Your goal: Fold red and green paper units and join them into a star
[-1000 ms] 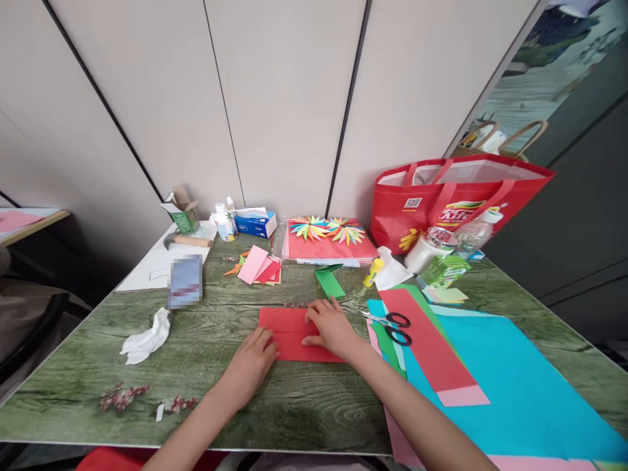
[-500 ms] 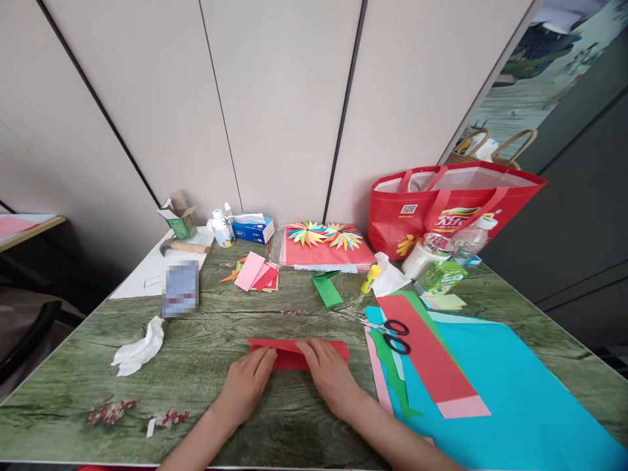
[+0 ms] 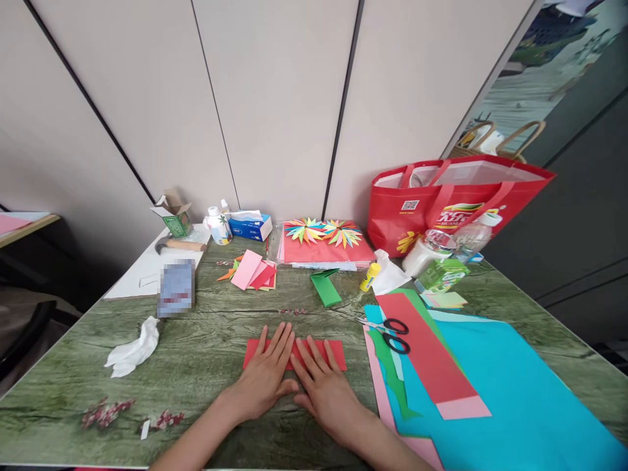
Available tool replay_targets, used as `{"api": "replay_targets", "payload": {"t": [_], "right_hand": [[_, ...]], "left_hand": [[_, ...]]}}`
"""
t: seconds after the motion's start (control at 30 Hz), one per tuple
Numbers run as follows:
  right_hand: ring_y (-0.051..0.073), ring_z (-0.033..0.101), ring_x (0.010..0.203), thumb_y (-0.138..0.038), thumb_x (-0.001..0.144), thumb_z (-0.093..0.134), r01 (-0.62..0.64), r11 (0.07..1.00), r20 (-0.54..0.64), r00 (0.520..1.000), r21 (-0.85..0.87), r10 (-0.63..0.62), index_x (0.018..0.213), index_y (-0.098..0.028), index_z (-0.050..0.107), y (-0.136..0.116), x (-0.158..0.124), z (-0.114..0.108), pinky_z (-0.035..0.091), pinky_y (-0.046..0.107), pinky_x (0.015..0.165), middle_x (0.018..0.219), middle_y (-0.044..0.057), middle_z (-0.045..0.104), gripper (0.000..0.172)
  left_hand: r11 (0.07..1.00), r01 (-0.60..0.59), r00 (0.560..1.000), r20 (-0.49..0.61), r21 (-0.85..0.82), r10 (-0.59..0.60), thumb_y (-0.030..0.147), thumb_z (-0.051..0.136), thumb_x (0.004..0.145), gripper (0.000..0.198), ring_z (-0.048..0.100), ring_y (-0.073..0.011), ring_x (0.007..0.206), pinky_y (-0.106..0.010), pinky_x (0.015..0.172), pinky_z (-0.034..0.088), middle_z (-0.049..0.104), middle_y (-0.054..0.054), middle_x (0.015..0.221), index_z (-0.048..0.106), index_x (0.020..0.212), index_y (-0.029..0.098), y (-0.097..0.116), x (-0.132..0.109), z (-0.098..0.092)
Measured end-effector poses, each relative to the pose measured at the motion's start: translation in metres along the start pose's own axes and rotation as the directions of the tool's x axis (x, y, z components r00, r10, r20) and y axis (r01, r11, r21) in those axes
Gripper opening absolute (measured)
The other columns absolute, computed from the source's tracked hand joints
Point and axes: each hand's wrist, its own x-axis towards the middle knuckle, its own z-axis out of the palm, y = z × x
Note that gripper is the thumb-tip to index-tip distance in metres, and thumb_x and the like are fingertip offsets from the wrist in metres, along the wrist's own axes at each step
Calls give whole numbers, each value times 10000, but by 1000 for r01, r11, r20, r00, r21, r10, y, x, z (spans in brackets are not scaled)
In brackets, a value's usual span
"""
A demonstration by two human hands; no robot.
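Observation:
A folded red paper strip (image 3: 252, 350) lies flat on the green wood-grain table (image 3: 206, 366) in front of me. My left hand (image 3: 265, 376) lies flat on its left half with the fingers stretched out and spread. My right hand (image 3: 324, 383) lies flat on its right half, fingers also stretched out. The two hands sit side by side, almost touching, and hide the strip's middle. Neither hand grips anything.
Black-handled scissors (image 3: 395, 333) lie on a stack of blue, red, green and pink sheets (image 3: 490, 379) at the right. Behind stand a red bag (image 3: 441, 203), a glue stick (image 3: 367, 277), paper stars (image 3: 321, 230), folded paper pieces (image 3: 252, 271), a tissue box (image 3: 250, 226). A crumpled tissue (image 3: 132, 347) lies left.
The red paper has been folded from a wide rectangle into a narrow strip. Both hands went from curled fingers at its near edge to lying flat, pressing on it.

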Motion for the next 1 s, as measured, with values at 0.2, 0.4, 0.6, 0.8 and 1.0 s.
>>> {"api": "replay_targets", "payload": {"t": [0.2, 0.4, 0.6, 0.8, 1.0], "right_hand": [[378, 173, 1307, -496, 723, 613, -75, 993, -4, 997, -87, 75, 1363, -123, 298, 26, -27, -7, 262, 561, 996, 1422, 220, 208, 804], [333, 391, 1211, -334, 840, 508, -179, 977, -114, 980, -119, 166, 1087, -136, 594, 38, -24, -19, 295, 533, 976, 1267, 179, 492, 329], [308, 588, 896, -287, 696, 678, -308, 951, 113, 945, -10, 307, 1035, -158, 587, 20, 20, -49, 451, 413, 737, 975, 141, 632, 375], [220, 638, 711, -418, 796, 521, -425, 549, 247, 896, 720, 369, 840, -159, 552, 21, 35, -41, 461, 331, 627, 841, 93, 664, 265], [184, 653, 625, -438, 626, 720, -288, -198, 324, 928, 937, 183, 916, -100, 581, 19, 48, -25, 485, 326, 613, 827, 106, 679, 466]], "left_hand": [[999, 20, 997, -76, 27, -18, 333, 342, 903, 604, 87, -254, 1347, -544, 1044, 149, 199, -83, 1462, 24, 1403, 216, 0, 1, 4], [997, -30, 994, -103, 71, 37, 338, 342, 905, 526, 125, -285, 1338, -575, 1026, 166, 236, -54, 1455, 149, 1391, 293, 2, 2, 3], [996, -71, 985, -153, 51, 78, 330, 394, 883, 574, 149, -247, 1339, -521, 1063, 131, 275, -79, 1442, 166, 1397, 216, 0, 1, -5], [792, 237, 733, -431, -563, -526, 406, 564, 778, 758, 196, -309, 1320, -574, 1028, 151, 274, -177, 1427, 183, 1394, 182, -16, 17, -20], [-173, 120, 887, 184, -978, -424, 435, 652, 696, 585, 652, -208, 688, -246, 507, 481, 679, -177, 959, 550, 1146, 75, 2, 37, -33]]}}
